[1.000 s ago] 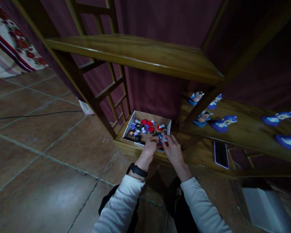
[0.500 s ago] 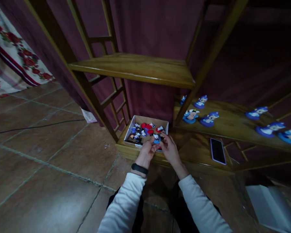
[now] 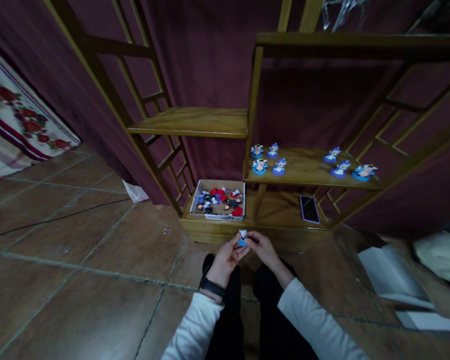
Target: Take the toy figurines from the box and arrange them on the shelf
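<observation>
Two-handed fingertip hold on the figurine.
The figurine is upright between my hands, in front of the shelf unit (clock centre; 12 is the top of the view). My left hand, at 7 o'clock, has thumb and fingers closed on it near the blue base; my right hand, at 4 o'clock, pinches the opposite side. Expected handling: light and rigid, perhaps slippery if glossy; the small details at its top are likely the fragile points. Recommended hold: a light pinch on the base rim. At 11 o'clock, the open box holds loose figures. Between 1 and 2 o'clock, seven figures stand on the middle shelf. At 2 o'clock, the phone lies on the lower board.
</observation>
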The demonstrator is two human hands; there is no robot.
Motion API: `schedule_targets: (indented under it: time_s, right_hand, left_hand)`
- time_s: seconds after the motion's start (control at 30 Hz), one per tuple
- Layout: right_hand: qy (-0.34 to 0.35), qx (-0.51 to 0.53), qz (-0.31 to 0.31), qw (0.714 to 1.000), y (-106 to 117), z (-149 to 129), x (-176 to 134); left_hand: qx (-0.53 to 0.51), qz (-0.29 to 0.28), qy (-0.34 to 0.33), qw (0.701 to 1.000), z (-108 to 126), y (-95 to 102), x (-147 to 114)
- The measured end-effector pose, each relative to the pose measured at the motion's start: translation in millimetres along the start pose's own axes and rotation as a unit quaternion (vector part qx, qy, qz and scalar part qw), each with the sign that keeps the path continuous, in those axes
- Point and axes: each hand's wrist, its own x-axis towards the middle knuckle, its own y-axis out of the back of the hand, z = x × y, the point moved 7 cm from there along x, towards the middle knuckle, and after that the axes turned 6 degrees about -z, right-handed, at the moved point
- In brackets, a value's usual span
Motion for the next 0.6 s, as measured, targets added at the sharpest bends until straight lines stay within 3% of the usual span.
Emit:
schedule_targets:
  time_s: [0.23,0.6]
  right_hand:
    - [-0.027,0.068,0.057,0.996,15.5,-6.7,-33.4]
    - [-0.034,0.004,0.086,0.996,17.3,6.6,-30.4]
  left_hand:
    - [0.074,-0.004,-0.031,0.997,-13.6,-6.7,-11.3]
    - [0.090,0.039,-0.088,0.991,-20.9,-6.4,-3.6]
